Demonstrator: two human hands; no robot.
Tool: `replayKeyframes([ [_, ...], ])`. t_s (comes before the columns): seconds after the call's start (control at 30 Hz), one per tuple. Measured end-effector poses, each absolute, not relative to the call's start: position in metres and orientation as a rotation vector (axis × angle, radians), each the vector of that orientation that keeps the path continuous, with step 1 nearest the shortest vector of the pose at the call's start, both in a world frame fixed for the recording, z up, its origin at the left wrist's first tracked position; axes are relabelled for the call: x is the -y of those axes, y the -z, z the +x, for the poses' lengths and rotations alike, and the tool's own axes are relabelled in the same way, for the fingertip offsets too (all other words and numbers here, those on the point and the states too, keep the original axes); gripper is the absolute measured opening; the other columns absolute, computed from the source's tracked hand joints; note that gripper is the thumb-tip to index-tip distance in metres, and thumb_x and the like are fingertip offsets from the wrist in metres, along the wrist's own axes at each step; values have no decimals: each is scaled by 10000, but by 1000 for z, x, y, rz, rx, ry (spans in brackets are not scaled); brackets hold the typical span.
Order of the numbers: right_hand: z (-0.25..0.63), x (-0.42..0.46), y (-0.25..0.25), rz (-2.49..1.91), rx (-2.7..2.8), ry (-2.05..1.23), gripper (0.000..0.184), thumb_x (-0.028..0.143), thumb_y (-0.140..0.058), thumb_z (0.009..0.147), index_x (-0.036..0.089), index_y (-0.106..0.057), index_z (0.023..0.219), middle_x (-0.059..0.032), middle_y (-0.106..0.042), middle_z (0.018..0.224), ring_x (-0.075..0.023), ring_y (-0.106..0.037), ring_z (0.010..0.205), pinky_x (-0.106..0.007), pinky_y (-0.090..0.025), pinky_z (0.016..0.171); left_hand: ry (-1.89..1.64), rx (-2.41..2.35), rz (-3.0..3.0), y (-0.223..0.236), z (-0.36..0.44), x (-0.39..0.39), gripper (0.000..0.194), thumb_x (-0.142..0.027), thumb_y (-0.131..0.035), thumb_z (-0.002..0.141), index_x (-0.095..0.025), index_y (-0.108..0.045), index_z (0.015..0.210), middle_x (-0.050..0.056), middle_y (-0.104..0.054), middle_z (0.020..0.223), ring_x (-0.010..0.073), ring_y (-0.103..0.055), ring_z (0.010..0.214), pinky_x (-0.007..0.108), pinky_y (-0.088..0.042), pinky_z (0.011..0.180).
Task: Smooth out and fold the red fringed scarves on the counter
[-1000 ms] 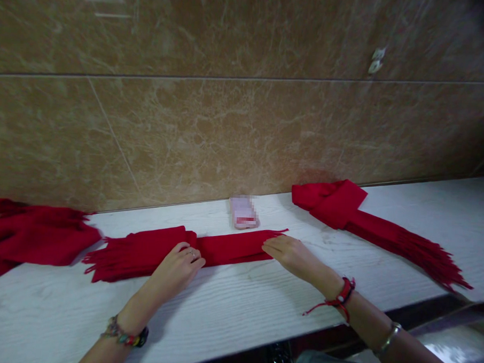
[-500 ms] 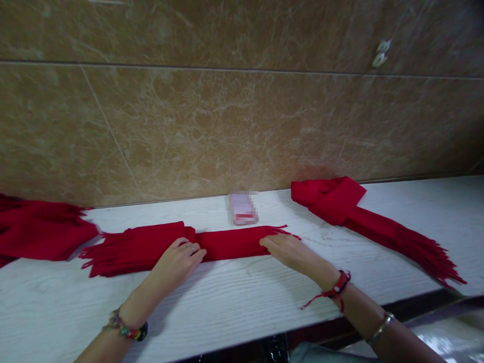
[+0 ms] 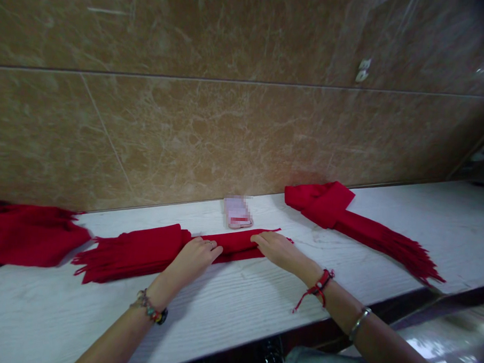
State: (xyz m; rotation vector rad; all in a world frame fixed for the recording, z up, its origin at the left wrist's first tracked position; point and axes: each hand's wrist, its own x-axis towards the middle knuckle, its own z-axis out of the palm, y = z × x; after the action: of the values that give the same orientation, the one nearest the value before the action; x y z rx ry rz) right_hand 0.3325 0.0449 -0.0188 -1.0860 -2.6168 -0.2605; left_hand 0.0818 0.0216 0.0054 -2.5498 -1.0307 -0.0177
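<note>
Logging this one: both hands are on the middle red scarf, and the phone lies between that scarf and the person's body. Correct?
Not quite: the phone lies between the middle red scarf and the wall, as the head view shows.

Indoor rm, type unclear: marble-look tile wall (image 3: pixel 228 133) w/ white wood-grain tabletop (image 3: pixel 241 294).

Plain red fringed scarf (image 3: pixel 142 252)

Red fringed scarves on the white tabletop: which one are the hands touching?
The middle red cloth scarf: the left hand and right hand are on it, while neither touches the left scarf or the right scarf.
</note>
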Motion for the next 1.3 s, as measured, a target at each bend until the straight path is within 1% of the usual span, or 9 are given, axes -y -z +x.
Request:
replayKeyframes([
  [0.13,337,-47,20,-1187,2570,179,218,83,-379,849,154,-546,970,-60,-619,806,-163,-573,755,-269,-422,662,114,1141,-2585,0,80,-24,195,-91,-432,852,-149,-605,921,61,-653,765,187,-614,693,312,-446,638],
  [0.23,336,-46,18,-1062,2608,148,206,65,-396,838,156,-564,916,-52,-615,799,-157,-561,770,-270,-418,695,151,1187,-2600,3,77,-24,195,-101,-433,855,-147,-611,918,65,-665,787,193,-624,723,321,-463,659],
  [0.37,327,-45,17,-1025,2552,99,111,88,-514,792,157,-564,863,-59,-603,862,-174,-542,833,-294,-421,756,117,1220,-2586,2,78,-23,188,-99,-448,846,-143,-609,932,71,-673,813,201,-630,750,334,-474,681],
  [0.53,320,-48,22,-1181,2424,-20,184,64,-564,761,148,-544,924,-56,-612,854,-172,-550,821,-283,-428,741,77,1203,-2528,0,84,-21,176,-104,-474,835,-146,-593,958,74,-658,875,206,-622,782,333,-480,685],
  [0.67,322,-47,20,-1131,2465,116,106,82,-514,812,137,-566,886,-69,-615,806,-180,-549,786,-288,-423,715,115,1176,-2516,1,89,-20,148,-137,-505,832,-141,-586,956,82,-646,908,213,-614,812,342,-481,700],
  [0.87,327,-34,12,-893,2532,416,149,80,-454,844,127,-595,838,-72,-602,764,-186,-532,741,-310,-419,691,124,1154,-2503,3,82,-22,133,-154,-468,856,-154,-596,892,63,-647,835,204,-608,755,340,-475,681],
  [0.97,331,-29,15,-856,2507,440,139,90,-478,835,133,-609,812,-68,-602,771,-189,-530,753,-318,-429,694,124,1097,-2547,3,78,-21,156,-116,-462,847,-165,-584,932,56,-627,880,195,-594,795,337,-470,720],
  [1.1,336,-26,22,-895,2545,389,163,66,-484,822,134,-615,754,-69,-612,799,-179,-544,770,-301,-448,700,70,1083,-2631,0,77,-17,158,-79,-450,831,-164,-570,889,54,-595,916,175,-577,801,309,-467,729],
  [1.3,337,-27,23,-881,2703,385,181,9,-480,794,109,-624,836,-91,-655,849,-180,-599,765,-295,-472,708,-25,1115,-2663,-3,79,-15,176,-57,-426,827,-163,-558,874,44,-594,877,169,-573,786,272,-469,663],
])
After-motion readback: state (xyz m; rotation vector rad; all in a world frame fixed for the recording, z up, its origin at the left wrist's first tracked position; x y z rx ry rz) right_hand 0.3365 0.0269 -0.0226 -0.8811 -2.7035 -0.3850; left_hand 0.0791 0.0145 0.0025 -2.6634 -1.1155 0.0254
